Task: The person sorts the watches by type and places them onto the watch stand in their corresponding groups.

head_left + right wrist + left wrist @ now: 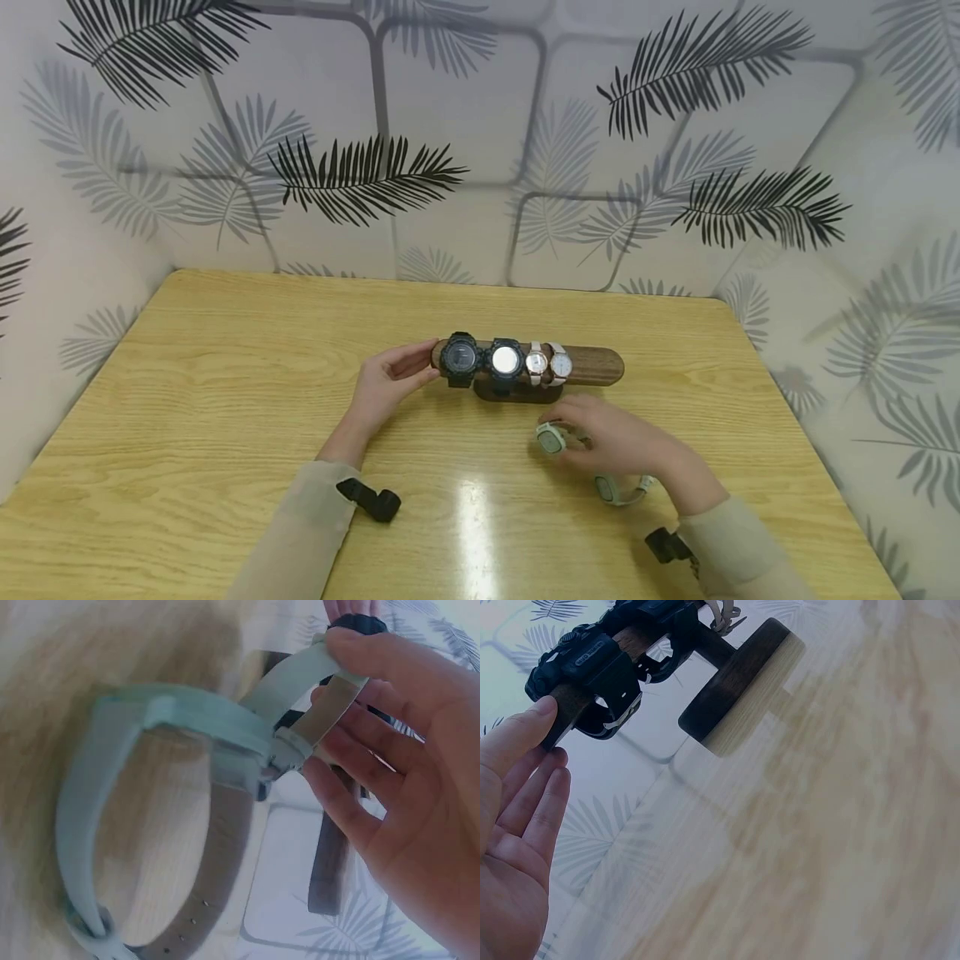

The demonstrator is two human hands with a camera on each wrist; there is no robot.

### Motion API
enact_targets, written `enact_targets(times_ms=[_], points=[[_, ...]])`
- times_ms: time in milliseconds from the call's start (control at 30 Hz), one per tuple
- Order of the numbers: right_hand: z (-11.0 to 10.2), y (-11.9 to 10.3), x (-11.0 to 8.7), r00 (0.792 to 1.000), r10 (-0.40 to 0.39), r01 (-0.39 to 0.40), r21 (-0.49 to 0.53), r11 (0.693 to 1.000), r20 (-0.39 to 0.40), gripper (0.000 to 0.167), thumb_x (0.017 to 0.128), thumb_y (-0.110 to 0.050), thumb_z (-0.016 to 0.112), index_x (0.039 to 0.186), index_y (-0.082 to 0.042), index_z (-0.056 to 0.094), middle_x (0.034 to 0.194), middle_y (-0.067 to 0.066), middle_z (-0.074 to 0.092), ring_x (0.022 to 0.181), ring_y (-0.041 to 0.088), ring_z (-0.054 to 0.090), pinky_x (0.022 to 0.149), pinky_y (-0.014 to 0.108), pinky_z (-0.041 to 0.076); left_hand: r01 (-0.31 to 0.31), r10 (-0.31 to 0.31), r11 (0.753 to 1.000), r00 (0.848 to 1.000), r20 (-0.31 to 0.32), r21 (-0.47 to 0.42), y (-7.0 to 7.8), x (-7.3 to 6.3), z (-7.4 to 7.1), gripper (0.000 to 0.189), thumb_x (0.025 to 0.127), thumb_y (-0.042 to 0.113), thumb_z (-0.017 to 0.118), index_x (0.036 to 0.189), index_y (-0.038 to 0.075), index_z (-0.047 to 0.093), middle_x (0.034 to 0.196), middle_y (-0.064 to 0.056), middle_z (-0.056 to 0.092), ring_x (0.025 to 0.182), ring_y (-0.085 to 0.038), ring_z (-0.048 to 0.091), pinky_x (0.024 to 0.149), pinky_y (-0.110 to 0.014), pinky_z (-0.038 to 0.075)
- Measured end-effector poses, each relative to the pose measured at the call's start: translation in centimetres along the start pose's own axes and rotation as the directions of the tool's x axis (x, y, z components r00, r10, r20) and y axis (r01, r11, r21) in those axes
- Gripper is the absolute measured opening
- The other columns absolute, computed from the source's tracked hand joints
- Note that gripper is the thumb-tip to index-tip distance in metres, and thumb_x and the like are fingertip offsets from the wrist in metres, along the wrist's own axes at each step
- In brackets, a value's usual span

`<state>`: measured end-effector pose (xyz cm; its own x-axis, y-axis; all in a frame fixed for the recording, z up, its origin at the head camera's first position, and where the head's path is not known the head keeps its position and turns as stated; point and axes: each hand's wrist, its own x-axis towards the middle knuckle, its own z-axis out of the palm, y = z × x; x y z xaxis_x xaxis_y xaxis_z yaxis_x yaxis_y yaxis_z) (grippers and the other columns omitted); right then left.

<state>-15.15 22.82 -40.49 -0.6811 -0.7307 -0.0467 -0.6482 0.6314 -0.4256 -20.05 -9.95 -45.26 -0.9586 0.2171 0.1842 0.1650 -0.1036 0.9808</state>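
Observation:
My left hand point(378, 392) pinches the left end of a wooden watch stand point(596, 367), thumb on top and fingers beneath. Strapped round its bar from the left are a chunky black watch point(460, 357), a dark blue watch point(506, 360) and two small pale-strapped watches, a rose-rimmed one point(536, 363) and a white-faced one point(560, 365). In front of the stand, my right hand point(611, 433) pinches a pale green watch point(551, 438) by its strap point(289, 682). A second pale green watch point(187, 712), its strap looped, sits on the table below that hand.
The wood-grain table point(225, 417) runs back to walls covered in leaf-patterned sheeting point(465, 233). The stand's oval base point(739, 682) rests on the tabletop. The stand's bar is bare at its right end. Black camera mounts point(378, 502) sit on both wrists.

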Motion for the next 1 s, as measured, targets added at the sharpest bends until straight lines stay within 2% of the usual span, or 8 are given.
enact_targets(times_ms=[233,600,833,1000], points=[[-1.4,0.4,-0.8,0.998,0.006,0.002,0.119,0.993,-0.069,0.044,0.087,-0.016,0.072,0.127,-0.007,0.056,0.12,0.001,0.057,0.11,0.021,0.054,0.094,0.043,0.048,-0.004,0.004,1.0,1.0,0.004,0.007,0.0,0.0,0.0,0.042,0.085,-0.001,0.07,0.125,-0.001,0.061,0.127,-0.018,0.059,0.117,-0.024,0.057,0.091,-0.03,0.051],[-3.2,1.8,-2.9,0.971,0.061,-0.032,0.126,0.991,-0.23,0.043,0.087,-0.021,0.072,0.126,-0.013,0.056,0.12,-0.003,0.058,0.109,0.017,0.055,0.092,0.044,0.049,0.0,0.0,1.0,1.0,0.001,0.027,0.1,0.0,0.0,0.042,0.085,0.0,0.071,0.126,-0.001,0.061,0.127,-0.018,0.059,0.117,-0.027,0.057,0.091,-0.029,0.051],[-3.4,3.1,-3.5,0.943,0.122,-0.077,0.153,0.985,-0.311,0.044,0.087,-0.017,0.073,0.127,-0.013,0.055,0.119,-0.001,0.058,0.107,0.02,0.056,0.091,0.046,0.049,-0.001,0.001,1.0,1.0,0.004,0.021,0.0,0.0,0.0,0.043,0.085,0.0,0.071,0.126,-0.002,0.061,0.127,-0.018,0.059,0.117,-0.027,0.057,0.091,-0.03,0.052],[-3.2,4.1,-3.8,0.908,0.142,-0.095,0.136,0.986,-0.395,0.045,0.085,-0.012,0.074,0.126,-0.009,0.055,0.118,0.004,0.058,0.104,0.023,0.056,0.087,0.046,0.049,0.013,-0.013,1.0,1.0,0.001,0.017,-0.1,0.0,0.0,0.043,0.085,0.001,0.071,0.126,-0.001,0.061,0.128,-0.017,0.059,0.117,-0.026,0.057,0.091,-0.03,0.052]])
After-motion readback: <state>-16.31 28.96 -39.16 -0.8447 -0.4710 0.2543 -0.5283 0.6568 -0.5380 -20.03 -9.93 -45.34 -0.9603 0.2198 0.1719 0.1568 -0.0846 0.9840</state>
